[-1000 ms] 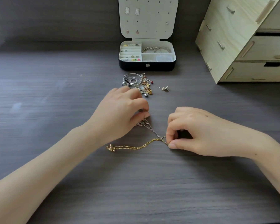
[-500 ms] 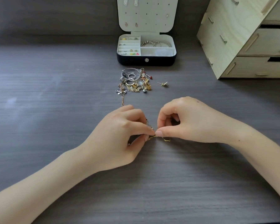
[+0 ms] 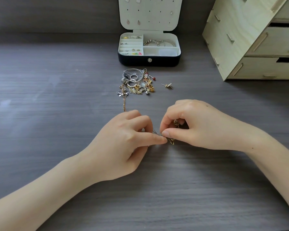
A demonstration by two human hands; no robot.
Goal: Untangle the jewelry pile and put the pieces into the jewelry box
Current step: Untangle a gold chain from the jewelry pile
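Note:
My left hand and my right hand meet at the table's middle, both pinching a tangle of a gold chain and a thin silver chain. More gold links show inside my right hand's curled fingers. The jewelry pile of rings, hoops and chains lies just beyond, with a thin chain trailing from it toward my left hand. The open black jewelry box stands behind the pile, with bracelets and small pieces in its white compartments.
A loose stud earring lies to the right of the pile. A pale wooden drawer unit stands at the back right. The dark wood-grain table stretches to the left and front.
My hands came together from apart. The gold chain that lay stretched on the table is now gathered up between my fingertips, and my right hand has shifted away from me.

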